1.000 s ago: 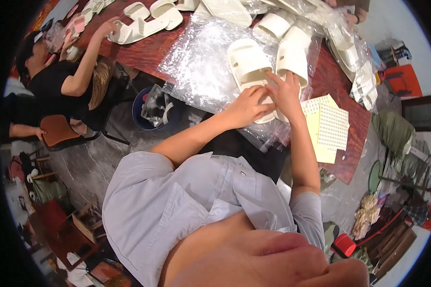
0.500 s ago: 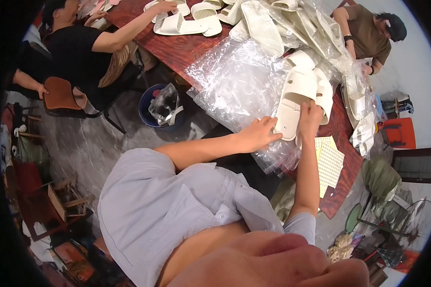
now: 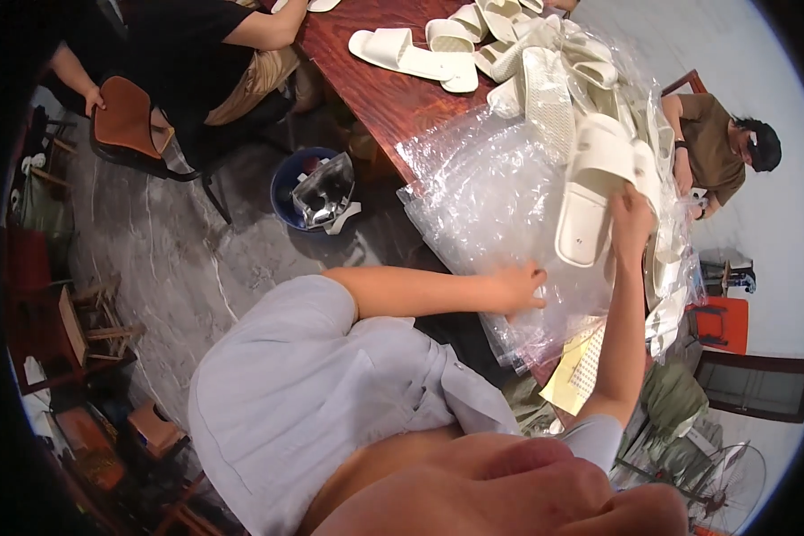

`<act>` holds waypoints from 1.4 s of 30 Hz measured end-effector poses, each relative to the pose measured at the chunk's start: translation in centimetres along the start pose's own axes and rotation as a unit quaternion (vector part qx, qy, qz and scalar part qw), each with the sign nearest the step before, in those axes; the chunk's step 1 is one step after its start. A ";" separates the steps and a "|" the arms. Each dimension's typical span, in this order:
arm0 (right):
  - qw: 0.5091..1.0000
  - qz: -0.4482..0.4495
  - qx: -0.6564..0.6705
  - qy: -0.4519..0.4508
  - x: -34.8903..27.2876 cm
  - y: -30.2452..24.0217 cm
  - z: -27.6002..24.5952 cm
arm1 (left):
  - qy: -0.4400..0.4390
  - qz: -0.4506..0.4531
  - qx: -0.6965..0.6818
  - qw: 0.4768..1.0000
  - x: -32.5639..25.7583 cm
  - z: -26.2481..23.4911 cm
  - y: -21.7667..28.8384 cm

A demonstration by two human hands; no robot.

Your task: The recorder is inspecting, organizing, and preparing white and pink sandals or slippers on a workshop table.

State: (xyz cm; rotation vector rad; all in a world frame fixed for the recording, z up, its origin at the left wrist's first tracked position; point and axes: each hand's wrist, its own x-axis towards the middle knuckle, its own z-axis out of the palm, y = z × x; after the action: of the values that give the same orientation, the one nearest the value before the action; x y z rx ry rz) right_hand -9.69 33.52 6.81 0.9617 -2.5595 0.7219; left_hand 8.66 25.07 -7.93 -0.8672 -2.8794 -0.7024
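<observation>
A pair of cream slide slippers is gripped in my right hand (image 3: pixel 632 221), at the right part of the table. The front slipper (image 3: pixel 581 228) shows its insole with a small dark mark at the heel. Its mate (image 3: pixel 649 171) is mostly hidden behind it and my fingers. My left hand (image 3: pixel 518 288) hovers over or touches the near end of the clear plastic bags (image 3: pixel 500 196), slightly blurred. Its thumb and fingers look apart, and nothing shows between them. Below my right forearm lie yellow sticker sheets (image 3: pixel 573 371).
More cream slippers (image 3: pixel 411 58) and a bagged heap (image 3: pixel 590 54) cover the far part of the red-brown table (image 3: pixel 366 98). A blue bin (image 3: pixel 286 192) stands on the floor to the left. One person (image 3: pixel 706 147) sits far right, another (image 3: pixel 188 45) at left by a brown chair (image 3: pixel 125 116).
My right hand has moved the slippers right, and my left hand has come off the front slipper's heel. The whole view has shifted, with the table lower and further right.
</observation>
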 end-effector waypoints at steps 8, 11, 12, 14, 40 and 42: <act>0.966 -0.170 0.120 -0.152 11.2 -14.1 13.0 | -0.064 -0.009 0.037 0.997 1.7 0.0 0.3; 0.977 -0.203 0.020 -0.062 14.6 -19.9 14.4 | -0.103 -0.046 0.035 0.993 1.4 -0.5 0.6; 0.975 -0.200 0.060 -0.080 13.8 -20.8 14.3 | -0.118 -0.078 0.024 0.990 1.5 -1.1 0.8; 0.966 -0.223 0.015 -0.129 11.0 -20.6 16.0 | -0.124 -0.056 0.021 0.991 1.4 -1.6 0.9; 0.978 -0.022 -0.002 -0.207 -15.8 8.1 5.3 | 0.005 -0.003 0.141 0.990 4.9 -4.4 1.9; 0.983 -0.028 0.052 -0.175 -15.8 8.5 5.6 | 0.053 -0.013 0.100 0.993 5.5 -3.0 1.6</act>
State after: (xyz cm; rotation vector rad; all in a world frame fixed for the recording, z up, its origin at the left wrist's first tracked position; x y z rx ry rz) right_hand -4.64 44.17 -7.86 1.2904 -2.8002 0.7314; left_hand 4.65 27.77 -3.64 -0.7442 -2.8093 -0.4375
